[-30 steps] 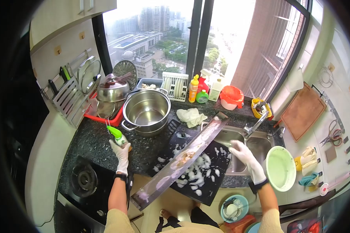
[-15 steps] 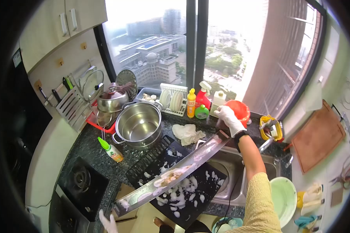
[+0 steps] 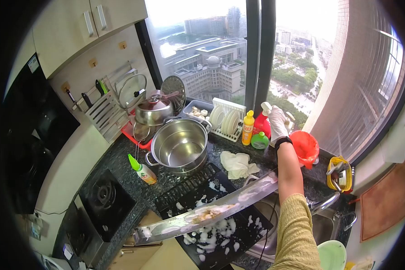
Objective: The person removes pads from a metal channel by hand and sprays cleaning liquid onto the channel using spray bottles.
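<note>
My right hand point(image 3: 278, 123), in a white glove, is closed at the head of a red spray bottle point(image 3: 262, 122) on the window ledge; its fingers are partly hidden. Below that arm, a long metal strip point(image 3: 166, 228) with foam and brown grime lies slanted over a black panel point(image 3: 252, 229) and the sink edge. White foam is spattered over the panel. A yellow bottle point(image 3: 247, 129) and a green bottle point(image 3: 259, 141) stand close to the spray bottle. My left hand is out of view.
A large steel pot point(image 3: 181, 146) and a green-capped bottle point(image 3: 142, 170) stand on the counter. A white cloth point(image 3: 238, 165) lies near the ledge. An orange-lined bin point(image 3: 305, 148), a yellow basket point(image 3: 340, 174) and a faucet point(image 3: 325, 203) are on the right. A gas burner point(image 3: 105, 193) is left.
My right hand has moved from the strip's far end to the red spray bottle. My left hand has left the view. The camera has turned, shifting the scene rightward.
</note>
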`<act>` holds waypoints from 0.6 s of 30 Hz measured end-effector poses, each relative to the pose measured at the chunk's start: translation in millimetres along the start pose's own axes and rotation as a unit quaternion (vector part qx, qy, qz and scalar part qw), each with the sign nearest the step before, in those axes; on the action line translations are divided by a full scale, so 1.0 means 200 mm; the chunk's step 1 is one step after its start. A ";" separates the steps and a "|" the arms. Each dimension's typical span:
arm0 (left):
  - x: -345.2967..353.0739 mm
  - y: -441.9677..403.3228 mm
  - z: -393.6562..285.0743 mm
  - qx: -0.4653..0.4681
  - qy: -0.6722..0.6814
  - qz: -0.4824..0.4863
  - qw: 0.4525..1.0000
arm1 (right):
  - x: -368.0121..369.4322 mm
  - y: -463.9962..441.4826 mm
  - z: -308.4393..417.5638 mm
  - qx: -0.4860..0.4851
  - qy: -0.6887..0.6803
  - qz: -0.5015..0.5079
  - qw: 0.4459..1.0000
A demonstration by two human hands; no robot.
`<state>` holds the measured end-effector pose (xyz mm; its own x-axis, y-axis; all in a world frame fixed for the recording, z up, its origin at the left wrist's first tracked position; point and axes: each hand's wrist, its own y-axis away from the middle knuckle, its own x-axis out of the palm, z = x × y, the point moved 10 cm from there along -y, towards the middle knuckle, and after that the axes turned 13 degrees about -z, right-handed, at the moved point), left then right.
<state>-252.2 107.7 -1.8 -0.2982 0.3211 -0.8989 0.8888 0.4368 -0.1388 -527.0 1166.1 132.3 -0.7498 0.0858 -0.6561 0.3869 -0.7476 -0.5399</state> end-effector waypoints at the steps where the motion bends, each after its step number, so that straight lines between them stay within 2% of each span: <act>1: 0.01 0.01 0.01 -0.005 0.006 0.007 1.000 | 0.01 -0.01 -0.01 0.006 0.004 -0.007 1.000; 2: 0.02 0.01 0.01 -0.011 0.014 0.013 1.000 | -0.02 0.00 0.00 0.013 0.009 -0.015 1.000; 5: 0.06 0.04 0.03 -0.025 0.036 0.031 0.999 | -0.20 0.04 0.10 -0.044 -0.065 -0.136 0.988; 9: 0.14 0.06 0.11 -0.045 0.097 0.054 0.993 | -0.34 -0.03 0.13 -0.004 -0.067 -0.137 0.988; 10: 0.19 0.05 0.15 -0.053 0.138 0.058 0.987 | -0.40 -0.05 0.16 -0.022 -0.056 -0.155 0.986; 12: 0.29 0.03 0.27 -0.082 0.333 0.051 0.938 | -0.55 -0.05 0.22 -0.023 -0.065 -0.169 0.983; 13: 0.34 0.02 0.31 -0.088 0.387 0.055 0.916 | -0.64 -0.05 0.26 -0.023 -0.071 -0.176 0.982; 14: 0.32 0.00 0.18 -0.061 0.287 0.087 0.952 | -0.73 -0.05 0.30 -0.012 -0.052 -0.186 0.981; 16: 0.20 0.00 -0.19 0.007 0.078 0.146 0.986 | -0.99 0.00 0.43 -0.043 -0.113 -0.231 0.965; 18: 0.40 -0.19 0.00 0.013 0.149 0.071 0.986 | -1.23 0.07 0.50 -0.052 -0.162 -0.251 0.953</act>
<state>-308.8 116.9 -67.7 -0.2564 0.6122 -0.7480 0.9362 0.3499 -0.0345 -391.5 1068.7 339.7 -0.9744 0.1947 -0.1123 -0.0261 -0.5945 -0.8037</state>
